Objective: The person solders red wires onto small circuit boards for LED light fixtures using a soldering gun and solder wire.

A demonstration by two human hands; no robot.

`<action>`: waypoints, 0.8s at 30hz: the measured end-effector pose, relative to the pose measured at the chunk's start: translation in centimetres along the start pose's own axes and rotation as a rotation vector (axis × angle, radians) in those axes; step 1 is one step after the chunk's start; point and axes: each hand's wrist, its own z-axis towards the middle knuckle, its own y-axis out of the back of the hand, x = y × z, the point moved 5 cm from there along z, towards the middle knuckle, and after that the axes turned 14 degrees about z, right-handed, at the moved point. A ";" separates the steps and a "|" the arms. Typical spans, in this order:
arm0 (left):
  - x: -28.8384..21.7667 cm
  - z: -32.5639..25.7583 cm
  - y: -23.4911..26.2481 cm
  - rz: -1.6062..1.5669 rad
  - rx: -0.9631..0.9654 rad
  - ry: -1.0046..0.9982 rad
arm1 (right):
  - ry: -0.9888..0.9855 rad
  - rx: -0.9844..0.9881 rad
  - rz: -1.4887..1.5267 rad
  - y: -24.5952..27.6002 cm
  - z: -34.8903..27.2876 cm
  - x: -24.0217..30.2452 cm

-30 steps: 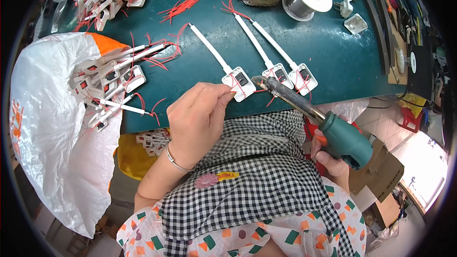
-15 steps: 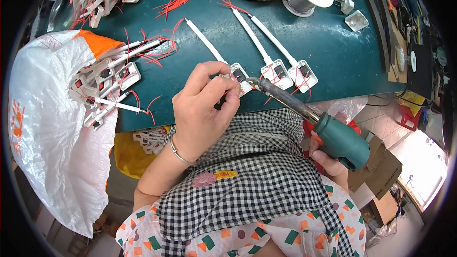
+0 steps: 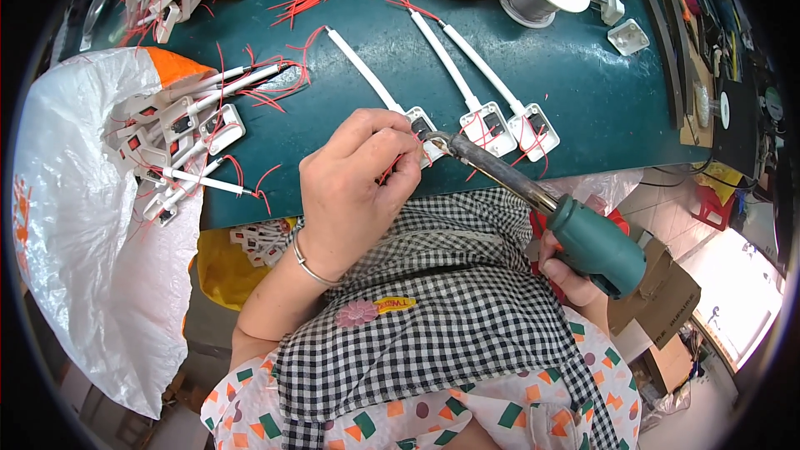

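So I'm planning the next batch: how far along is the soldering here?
Done, apparently: two white switch units with red wires lie beside the one in hand. In hand: the left hand pinches a red wire at a third unit while the right hand brings the soldering iron to it. Left: the pile on the white bag looks unsoldered.

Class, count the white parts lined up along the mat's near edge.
3: one under the left hand and iron tip, partly hidden; middle; right.
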 end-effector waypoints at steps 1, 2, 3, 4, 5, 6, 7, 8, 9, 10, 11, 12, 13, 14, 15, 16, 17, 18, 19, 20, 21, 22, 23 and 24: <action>0.0 0.0 0.0 -0.004 0.005 0.008 | -0.001 0.004 -0.004 0.0 0.1 0.0; 0.0 0.1 -0.1 -0.005 0.006 0.007 | -0.002 0.002 -0.004 0.1 0.1 0.0; 0.0 0.1 0.0 -0.003 0.005 0.006 | -0.016 0.014 0.030 0.0 0.1 -0.1; 0.0 0.1 0.0 -0.002 0.003 0.004 | -0.029 0.025 0.063 0.0 0.1 -0.2; 0.0 0.1 0.1 -0.003 0.003 0.005 | -0.030 0.025 0.062 0.0 0.1 -0.2; -0.1 0.2 0.1 0.003 0.004 0.002 | -0.023 0.009 0.041 0.1 -0.1 -0.4; -0.1 0.2 0.1 0.009 0.005 -0.001 | -0.016 -0.008 0.021 0.2 -0.2 -0.5; -0.1 0.2 0.1 0.010 0.007 -0.002 | -0.016 -0.010 0.022 0.3 -0.1 -0.4; -0.1 0.2 0.1 0.007 0.005 -0.001 | 0.040 0.015 -0.002 0.2 0.3 0.1; -0.1 0.2 0.1 0.004 0.004 -0.001 | 0.097 0.040 -0.027 0.1 0.5 0.5; 0.0 0.2 0.1 0.004 0.005 0.000 | 0.096 0.041 -0.026 0.1 0.5 0.4; 0.0 0.2 0.1 0.006 0.005 0.007 | 0.101 0.026 -0.042 0.2 0.3 0.4; 0.0 0.1 0.2 0.008 0.006 0.015 | 0.105 0.011 -0.059 0.3 0.2 0.3; -0.1 0.1 0.2 0.009 0.006 0.015 | 0.105 0.012 -0.058 0.4 0.0 0.1; -0.1 0.2 0.2 0.008 0.004 0.013 | 0.119 -0.017 -0.096 0.6 -0.4 0.1; -0.1 0.2 0.2 0.007 0.002 0.010 | 0.133 -0.047 -0.134 0.8 -0.7 0.2; -0.1 0.2 0.2 0.006 0.002 0.009 | 0.133 -0.048 -0.135 0.7 -1.0 0.5; 0.0 0.2 0.2 -0.001 0.001 0.010 | 0.008 -0.062 -0.001 0.8 -1.1 0.1; 0.0 0.1 0.2 -0.007 -0.001 0.011 | -0.117 -0.076 0.133 0.8 -1.3 -0.4; 0.0 0.0 0.2 -0.006 -0.002 0.012 | -0.117 -0.073 0.133 0.8 -1.2 -0.6; 0.0 0.1 0.2 -0.003 -0.002 0.010 | -0.066 -0.057 0.100 0.8 -1.1 -0.6; -0.1 0.1 0.2 0.000 -0.003 0.008 | -0.015 -0.041 0.066 0.7 -1.0 -0.6; -0.2 0.1 0.2 -0.001 -0.003 0.007 | 0.036 -0.024 0.031 0.7 -0.9 -0.4; -0.2 0.2 0.2 -0.004 -0.002 0.007 | 0.036 -0.025 0.031 0.6 -0.8 -0.4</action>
